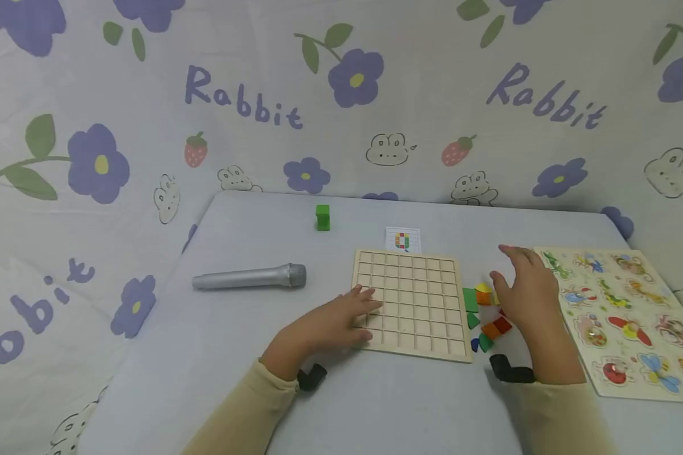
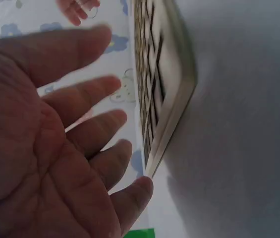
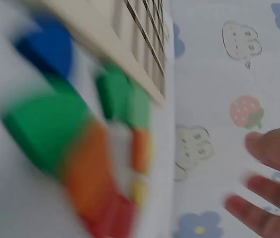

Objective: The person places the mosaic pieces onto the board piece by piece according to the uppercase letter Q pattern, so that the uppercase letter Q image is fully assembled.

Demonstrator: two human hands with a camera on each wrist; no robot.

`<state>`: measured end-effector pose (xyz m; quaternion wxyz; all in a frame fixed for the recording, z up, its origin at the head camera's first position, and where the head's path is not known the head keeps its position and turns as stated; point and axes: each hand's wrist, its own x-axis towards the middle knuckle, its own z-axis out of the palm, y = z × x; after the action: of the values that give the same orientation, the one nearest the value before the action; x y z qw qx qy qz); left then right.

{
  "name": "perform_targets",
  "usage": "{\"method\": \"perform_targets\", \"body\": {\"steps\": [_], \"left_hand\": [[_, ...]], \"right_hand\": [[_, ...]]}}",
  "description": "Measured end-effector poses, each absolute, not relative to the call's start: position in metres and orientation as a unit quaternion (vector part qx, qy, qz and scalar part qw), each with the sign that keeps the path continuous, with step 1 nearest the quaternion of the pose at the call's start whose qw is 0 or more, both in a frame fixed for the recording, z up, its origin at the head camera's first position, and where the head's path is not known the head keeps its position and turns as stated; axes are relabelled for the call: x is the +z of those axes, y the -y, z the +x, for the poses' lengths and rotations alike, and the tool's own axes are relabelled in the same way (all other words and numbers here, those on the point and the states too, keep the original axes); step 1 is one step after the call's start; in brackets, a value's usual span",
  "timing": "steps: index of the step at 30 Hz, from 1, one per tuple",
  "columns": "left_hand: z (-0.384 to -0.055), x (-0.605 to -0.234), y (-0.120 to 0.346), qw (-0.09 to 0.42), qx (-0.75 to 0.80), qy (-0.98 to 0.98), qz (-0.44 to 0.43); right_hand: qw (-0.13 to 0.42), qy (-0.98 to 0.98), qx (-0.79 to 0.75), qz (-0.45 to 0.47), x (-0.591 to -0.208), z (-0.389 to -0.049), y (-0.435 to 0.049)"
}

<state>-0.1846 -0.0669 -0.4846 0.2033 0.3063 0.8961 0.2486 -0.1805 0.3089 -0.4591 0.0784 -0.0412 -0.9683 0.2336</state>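
Note:
A square wooden grid board (image 1: 412, 303) lies mid-table, its cells bare. My left hand (image 1: 338, 321) is over its left edge with fingers spread and nothing held; in the left wrist view the fingers (image 2: 100, 130) reach toward the board's rim, and contact is hard to tell. Beside the board's right edge lie small coloured blocks: an orange block (image 1: 491, 331), a red block (image 1: 502, 324), green blocks (image 1: 470, 300) and a blue block (image 1: 475, 345). Above and right of them hovers my right hand (image 1: 528, 291), fingers apart, holding nothing. In the right wrist view the blocks are blurred.
A small card (image 1: 403, 240) with a coloured pattern lies behind the board. Left of it are a silver microphone (image 1: 250, 277) and an upright green block (image 1: 323, 217). An insect picture puzzle (image 1: 626, 309) lies at the right. A patterned curtain (image 1: 341, 139) hangs behind the table.

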Motion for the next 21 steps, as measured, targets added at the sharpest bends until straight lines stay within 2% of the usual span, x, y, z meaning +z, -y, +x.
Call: {"method": "perform_targets", "body": {"steps": [6,9,21], "left_hand": [[-0.179,-0.493,0.063,0.229,0.226,-0.89,0.322],[-0.177,-0.494,0.062,0.224,0.215,-0.895,0.321],[-0.175,-0.497,0.063,0.19,0.204,-0.903,0.327]], "right_hand": [[-0.136,0.964,0.227,0.027,-0.451,-0.211,-0.327],[-0.193,0.955,0.224,0.028,-0.457,-0.221,-0.329],[-0.19,0.957,0.22,0.009,-0.466,-0.226,-0.325]]}}
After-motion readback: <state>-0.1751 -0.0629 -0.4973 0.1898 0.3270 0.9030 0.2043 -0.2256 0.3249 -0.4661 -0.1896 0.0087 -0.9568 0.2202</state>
